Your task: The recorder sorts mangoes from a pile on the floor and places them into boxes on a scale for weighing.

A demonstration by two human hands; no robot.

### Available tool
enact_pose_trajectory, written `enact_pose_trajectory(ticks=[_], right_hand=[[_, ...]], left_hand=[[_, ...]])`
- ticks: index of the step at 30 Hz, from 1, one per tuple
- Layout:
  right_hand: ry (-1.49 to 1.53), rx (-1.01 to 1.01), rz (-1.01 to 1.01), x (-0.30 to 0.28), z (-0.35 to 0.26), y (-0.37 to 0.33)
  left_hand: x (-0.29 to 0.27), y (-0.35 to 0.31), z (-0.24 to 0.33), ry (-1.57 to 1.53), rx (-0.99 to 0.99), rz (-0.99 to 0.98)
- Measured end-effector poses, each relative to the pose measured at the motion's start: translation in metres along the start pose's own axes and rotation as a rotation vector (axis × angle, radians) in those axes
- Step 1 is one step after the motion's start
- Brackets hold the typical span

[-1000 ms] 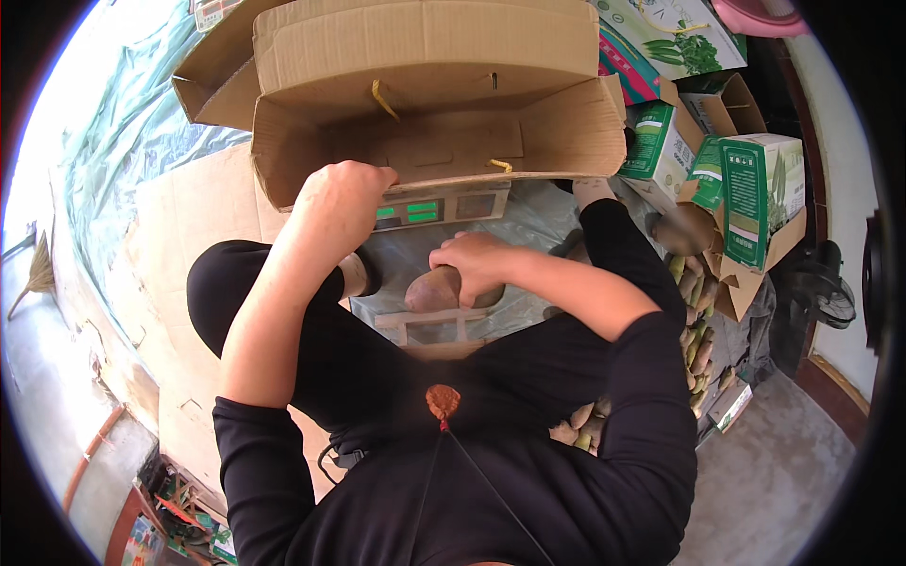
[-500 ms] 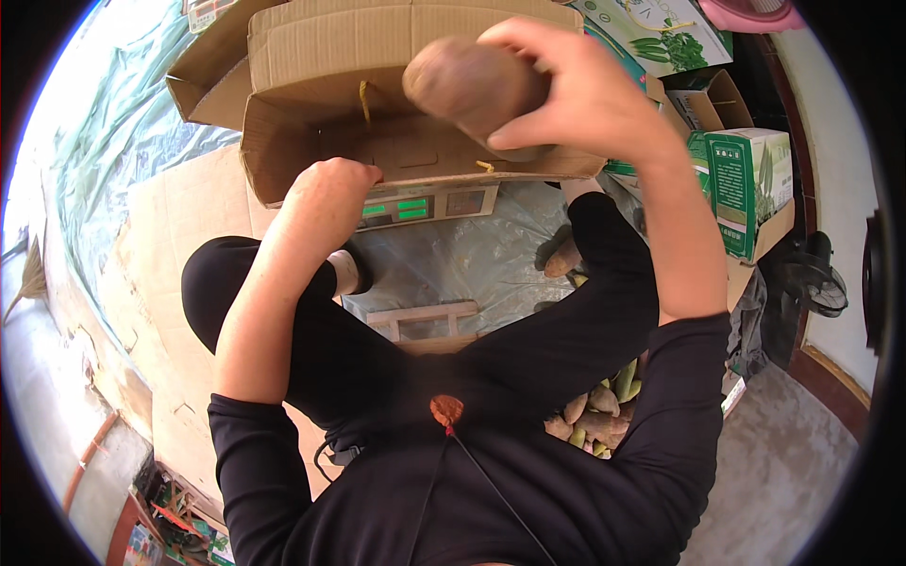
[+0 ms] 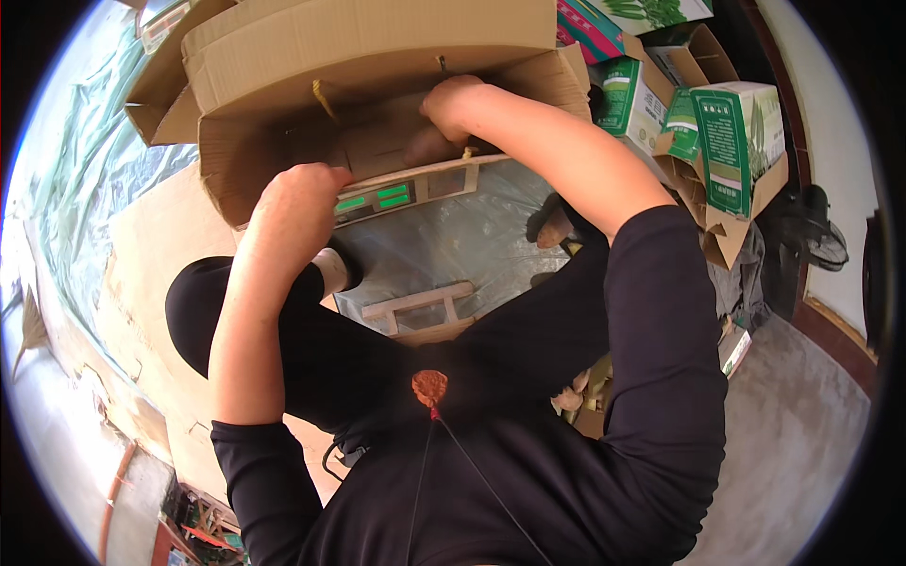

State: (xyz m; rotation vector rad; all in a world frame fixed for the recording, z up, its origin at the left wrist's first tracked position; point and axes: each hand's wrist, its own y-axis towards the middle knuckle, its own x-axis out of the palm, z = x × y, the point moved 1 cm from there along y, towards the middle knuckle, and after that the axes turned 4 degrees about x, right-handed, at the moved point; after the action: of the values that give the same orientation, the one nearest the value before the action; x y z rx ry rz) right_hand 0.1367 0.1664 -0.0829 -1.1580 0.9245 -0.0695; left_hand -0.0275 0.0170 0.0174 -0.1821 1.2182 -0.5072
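Observation:
An open cardboard box [image 3: 219, 174] rests on a scale [image 3: 439, 186] with a lit green display. My left hand [image 3: 300, 200] is closed over the box's near edge, left of the middle. Inside the box, my right hand [image 3: 455, 102] reaches down to a large brown tuber [image 3: 429, 148], which looks like a sweet potato. The fingers there are curled and partly hidden, and the tuber sits low by the near wall. Yellow cord [image 3: 326, 99] hangs from the box's far wall.
Green-and-white cartons [image 3: 727, 151] stand at the right, near a small black fan [image 3: 819, 231]. A low wooden stool frame [image 3: 420, 307] lies between my legs on plastic sheeting. More tubers [image 3: 555, 226] lie by my right foot. Flattened cardboard [image 3: 142, 274] covers the left floor.
My right hand has lowered the tuber from above the box's right side down into it. My left hand stays on the near edge. The view has shifted slightly.

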Motion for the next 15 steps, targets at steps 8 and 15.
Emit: enact_pose_trajectory(ticks=[8, 15], right_hand=[[0.62, -0.441, 0.324, -0.03, 0.024, -0.07], [1.335, -0.385, 0.93, -0.03, 0.109, -0.191]], left_hand=[[-0.003, 0.002, 0.003, -0.082, -0.018, 0.012], [-0.009, 0.001, 0.006, -0.11, -0.01, 0.02]])
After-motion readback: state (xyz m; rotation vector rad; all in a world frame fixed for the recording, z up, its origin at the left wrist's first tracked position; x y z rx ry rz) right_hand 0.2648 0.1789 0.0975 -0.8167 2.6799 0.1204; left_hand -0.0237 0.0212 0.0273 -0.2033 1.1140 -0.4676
